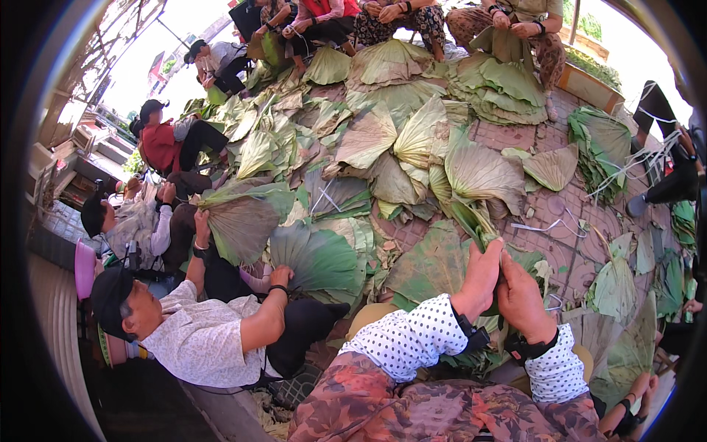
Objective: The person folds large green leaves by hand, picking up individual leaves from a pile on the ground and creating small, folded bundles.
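My left hand (479, 274) is closed around the gathered base of a bunch of large dried leaves (476, 221), whose folded stalks stick up past my fingers. Close beside it on the right, my right hand (525, 293) has its fingers curled against the lower part of the same bunch; its grip is partly hidden. Just left of my hands, a broad brown-green leaf (431, 265) lies flat. Beyond the bunch spread fan-shaped, half-dried leaves (484, 172) in overlapping heaps. A white strip of tie (538, 225) lies on the paving to the right.
At my left sits a co-worker in a black cap (204, 331), holding leaves in both hands. Other people sit along the left and far side. Stacked leaves (497, 91) stand before them. On the right are a leaf stack (599, 146), white ties (635, 160) and a person's leg (668, 185).
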`<action>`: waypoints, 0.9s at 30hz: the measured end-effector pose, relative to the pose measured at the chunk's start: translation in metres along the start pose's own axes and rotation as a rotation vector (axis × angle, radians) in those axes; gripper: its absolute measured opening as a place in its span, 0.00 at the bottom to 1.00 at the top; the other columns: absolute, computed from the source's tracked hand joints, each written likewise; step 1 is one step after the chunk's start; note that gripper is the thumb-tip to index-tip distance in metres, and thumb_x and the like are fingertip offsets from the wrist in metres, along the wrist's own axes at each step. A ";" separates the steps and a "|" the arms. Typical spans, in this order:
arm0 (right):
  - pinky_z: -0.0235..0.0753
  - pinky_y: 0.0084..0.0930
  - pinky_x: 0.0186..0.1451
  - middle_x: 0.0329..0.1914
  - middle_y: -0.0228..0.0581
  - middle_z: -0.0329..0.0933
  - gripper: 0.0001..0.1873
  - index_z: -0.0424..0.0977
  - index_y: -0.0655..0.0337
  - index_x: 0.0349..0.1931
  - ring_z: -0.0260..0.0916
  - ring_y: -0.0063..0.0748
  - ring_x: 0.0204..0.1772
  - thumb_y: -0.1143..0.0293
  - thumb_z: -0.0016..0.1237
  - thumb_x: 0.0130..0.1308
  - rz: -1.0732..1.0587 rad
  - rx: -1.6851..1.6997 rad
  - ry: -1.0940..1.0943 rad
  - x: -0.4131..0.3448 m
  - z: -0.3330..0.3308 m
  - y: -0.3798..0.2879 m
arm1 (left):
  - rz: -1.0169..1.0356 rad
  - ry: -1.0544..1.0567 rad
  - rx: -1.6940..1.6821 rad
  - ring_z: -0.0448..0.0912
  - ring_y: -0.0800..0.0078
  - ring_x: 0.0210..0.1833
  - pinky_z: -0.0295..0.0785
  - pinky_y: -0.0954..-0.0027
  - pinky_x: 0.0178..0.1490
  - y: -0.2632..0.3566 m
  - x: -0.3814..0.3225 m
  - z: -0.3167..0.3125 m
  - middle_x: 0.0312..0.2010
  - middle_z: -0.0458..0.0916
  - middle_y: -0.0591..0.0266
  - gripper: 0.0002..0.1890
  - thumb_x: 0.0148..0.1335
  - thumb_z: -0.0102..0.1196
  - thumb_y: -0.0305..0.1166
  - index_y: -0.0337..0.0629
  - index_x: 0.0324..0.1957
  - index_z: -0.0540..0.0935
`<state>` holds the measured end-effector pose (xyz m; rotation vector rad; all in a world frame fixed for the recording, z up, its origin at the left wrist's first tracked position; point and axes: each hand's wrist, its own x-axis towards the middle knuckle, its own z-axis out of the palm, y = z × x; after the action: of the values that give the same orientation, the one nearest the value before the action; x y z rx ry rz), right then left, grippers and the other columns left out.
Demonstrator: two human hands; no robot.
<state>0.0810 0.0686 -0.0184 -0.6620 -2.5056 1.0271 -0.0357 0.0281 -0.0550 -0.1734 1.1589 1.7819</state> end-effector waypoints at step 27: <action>0.80 0.48 0.65 0.62 0.70 0.77 0.31 0.67 0.75 0.70 0.78 0.67 0.64 0.84 0.45 0.64 -0.031 -0.027 0.010 0.001 0.002 0.004 | -0.001 -0.001 -0.008 0.80 0.67 0.42 0.79 0.61 0.49 0.003 -0.002 0.001 0.41 0.77 0.60 0.16 0.73 0.58 0.35 0.42 0.56 0.70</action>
<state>0.0803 0.0704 -0.0228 -0.6322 -2.5179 0.9780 -0.0368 0.0272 -0.0509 -0.1773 1.1508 1.7856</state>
